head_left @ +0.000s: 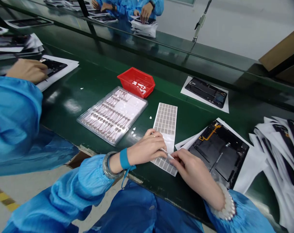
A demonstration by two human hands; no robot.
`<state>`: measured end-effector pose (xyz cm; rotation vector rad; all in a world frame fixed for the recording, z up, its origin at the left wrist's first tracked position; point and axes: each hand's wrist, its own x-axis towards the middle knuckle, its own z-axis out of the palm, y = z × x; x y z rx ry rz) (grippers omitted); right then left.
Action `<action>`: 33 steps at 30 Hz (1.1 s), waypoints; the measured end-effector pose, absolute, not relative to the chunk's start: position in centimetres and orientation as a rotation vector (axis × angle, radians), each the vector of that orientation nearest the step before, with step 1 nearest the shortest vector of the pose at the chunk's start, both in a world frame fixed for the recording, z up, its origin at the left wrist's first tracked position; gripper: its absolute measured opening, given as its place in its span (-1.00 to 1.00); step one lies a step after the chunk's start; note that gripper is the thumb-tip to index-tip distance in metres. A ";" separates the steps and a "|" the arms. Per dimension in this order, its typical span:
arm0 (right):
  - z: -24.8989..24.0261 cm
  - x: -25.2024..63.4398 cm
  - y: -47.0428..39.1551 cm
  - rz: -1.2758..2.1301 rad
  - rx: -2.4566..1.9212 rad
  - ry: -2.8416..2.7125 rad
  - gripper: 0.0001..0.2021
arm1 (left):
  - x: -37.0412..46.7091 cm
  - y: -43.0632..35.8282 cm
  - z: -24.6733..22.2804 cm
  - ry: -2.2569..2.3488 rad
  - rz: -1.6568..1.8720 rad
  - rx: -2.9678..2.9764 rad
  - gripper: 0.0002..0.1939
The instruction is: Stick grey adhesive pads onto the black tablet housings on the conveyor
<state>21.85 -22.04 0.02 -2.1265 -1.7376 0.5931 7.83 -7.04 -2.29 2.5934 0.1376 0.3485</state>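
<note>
Green counter supported the work, with a long white sheet of small grey rectangles lying lengthwise before the person, at the centre of the frame. The left hand rested over its lower half, fingertips pressed together on a narrow pale strip; the right hand had thumb and forefinger closed on the strip's other end. Gripping it from both sides likely kept it taut and steady. Whether it was a curled part of the sheet or a separate piece, one could not tell.

Left of the sheet lay a clear, shallow plastic tray, its small round parts with red wires set in rows, presumably to keep the leads from tangling. Just behind it, an open red plastic bin contained small white pieces, its walls keeping them gathered within reach.

Beside the right hand, a flat black device housing lay with its interior upward, exposing an orange ribbon cable. White paper beneath it probably guarded against scratches. At the left edge, a co-worker's hand rested over another housing.
</note>
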 end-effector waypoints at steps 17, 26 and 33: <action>5.1 25.6 -23.0 0.488 -1.981 -1.798 -0.84 | 7.9 -5.2 -1.2 -0.043 0.154 2.413 -0.66; 1.7 32.8 -25.6 0.734 -2.054 -1.400 -0.73 | 12.1 -8.8 0.0 -0.241 0.316 2.664 -0.77; 0.4 30.9 -27.7 0.712 -2.140 -1.474 -0.82 | 13.9 -13.0 -1.7 -0.455 0.400 2.874 -0.75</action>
